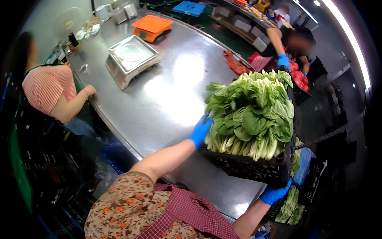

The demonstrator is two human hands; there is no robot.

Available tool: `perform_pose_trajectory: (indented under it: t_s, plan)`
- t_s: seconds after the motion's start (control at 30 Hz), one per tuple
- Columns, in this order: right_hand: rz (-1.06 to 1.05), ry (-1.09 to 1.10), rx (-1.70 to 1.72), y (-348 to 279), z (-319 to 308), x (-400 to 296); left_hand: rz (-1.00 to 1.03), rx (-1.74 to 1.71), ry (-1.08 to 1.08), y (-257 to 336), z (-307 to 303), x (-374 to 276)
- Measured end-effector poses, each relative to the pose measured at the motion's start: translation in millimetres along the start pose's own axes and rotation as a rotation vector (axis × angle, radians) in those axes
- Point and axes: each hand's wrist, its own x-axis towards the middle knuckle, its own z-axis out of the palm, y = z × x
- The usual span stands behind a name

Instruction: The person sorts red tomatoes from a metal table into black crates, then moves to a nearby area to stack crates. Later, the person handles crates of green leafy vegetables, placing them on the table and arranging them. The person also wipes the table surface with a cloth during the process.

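A black plastic crate (253, 170), heaped with leafy green vegetables (253, 119) with pale stalks, sits at the right end of the stainless steel table (167, 116). My left hand (201, 130), in a blue glove, rests against the crate's left side, its fingertips at the leaves. At the crate's lower right corner is my right hand (276, 192), also gloved in blue, gripping it from beneath. Past the crate's far side, a co-worker's blue-gloved hand (283, 62) is at its far edge.
A steel-topped scale (131, 56) and an orange scale (152, 25) stand on the table. Another person stands at the left edge, a hand near the rim. Red produce (299, 78) lies beyond the crate; more crates of greens (288, 206) sit low at right.
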Motion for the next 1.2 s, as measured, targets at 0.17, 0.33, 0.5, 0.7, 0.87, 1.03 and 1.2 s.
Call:
perform_pose_trajectory:
  t_s: [0.17, 0.33, 0.5, 0.7, 0.87, 1.03, 1.2]
  plan:
    - [-0.544, 0.245, -0.452, 43, 5, 26, -0.072, 0.676, 0.071, -30, -72, 44]
    - [-0.454, 0.186, -0.375, 84, 28, 33, 0.196, 1.002, 0.143, -38, -233, 75]
    - [-0.324, 0.151, -0.271, 72, 41, 26, -0.087, 1.164, 0.300, 32, -262, 65]
    - [-0.320, 0.038, -0.240, 62, 87, -7, 0.612, 1.288, 0.270, 126, -151, 24]
    - [-0.424, -0.154, -0.347, 68, 148, -41, 0.598, 0.714, -0.051, 169, -21, 1]
    - [-0.465, -0.446, -0.521, 91, 182, -81, 0.624, 0.883, 0.016, 140, -40, 36]
    - [-0.629, -0.339, -1.131, 96, 134, -2, 0.109, 0.407, -0.030, 114, -110, 75]
